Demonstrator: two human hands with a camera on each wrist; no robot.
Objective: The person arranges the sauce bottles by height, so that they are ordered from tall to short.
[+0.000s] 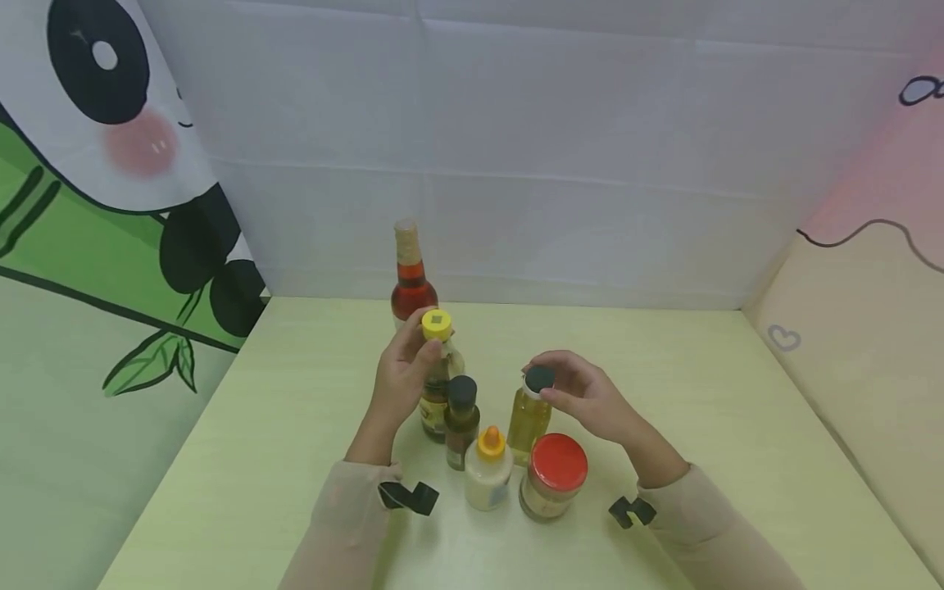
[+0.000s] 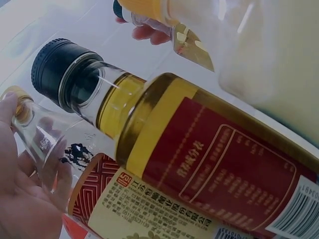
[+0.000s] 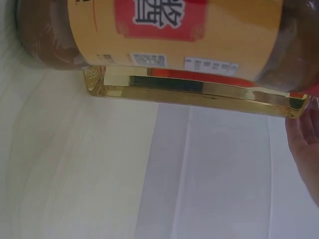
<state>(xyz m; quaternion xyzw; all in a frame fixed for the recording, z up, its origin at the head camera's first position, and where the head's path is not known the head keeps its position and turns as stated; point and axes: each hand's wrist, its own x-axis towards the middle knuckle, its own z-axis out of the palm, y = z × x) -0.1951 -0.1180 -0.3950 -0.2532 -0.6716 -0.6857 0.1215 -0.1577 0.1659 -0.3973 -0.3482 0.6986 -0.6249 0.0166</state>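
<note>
My left hand (image 1: 404,369) holds a clear glass bottle with a yellow cap (image 1: 437,325) near its neck, thumb on one side and fingers behind. In the left wrist view this bottle's label (image 2: 134,204) is cream and red. My right hand (image 1: 593,401) grips a bottle of yellow oil (image 1: 527,422) at its dark green cap (image 1: 540,378), thumb in front and fingers round the back. In the right wrist view the oil bottle (image 3: 199,97) is partly hidden behind a jar of brown sauce (image 3: 174,30).
Between the hands stand a small dark-capped bottle (image 1: 461,430), a white squeeze bottle with an orange tip (image 1: 487,479) and the red-lidded jar (image 1: 558,463). A tall bottle of red liquid (image 1: 413,295) rises behind my left hand. A white backdrop (image 1: 516,164) borders the table (image 1: 664,352).
</note>
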